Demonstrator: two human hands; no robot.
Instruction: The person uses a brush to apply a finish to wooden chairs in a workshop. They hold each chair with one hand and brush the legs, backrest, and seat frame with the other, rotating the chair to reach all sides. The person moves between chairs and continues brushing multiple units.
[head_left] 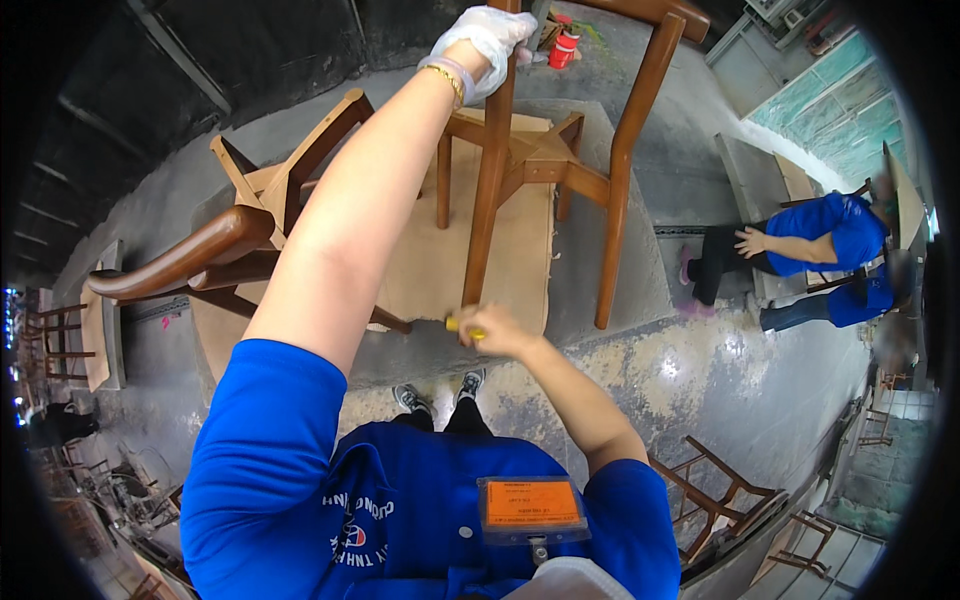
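A brown wooden chair frame [497, 170] without a seat stands in front of me on a cardboard-covered platform [410, 260]. My left hand [485, 45], in a thin white glove, is closed round the upper part of its left post. Near the lower end of that same post is my bare right hand [497, 332], its fingers closed on a small yellow object [466, 328]. The motion smears that object, so I cannot make out its kind. Whether it touches the post I cannot tell. A second brown chair frame [265, 185] lies tipped over beside my left forearm.
A red container [564, 48] stands beyond the platform. On the right, people in blue shirts [825, 232] are at another work table [745, 190]. More chair frames [715, 495] stand at the lower right, and others [62, 335] at the far left.
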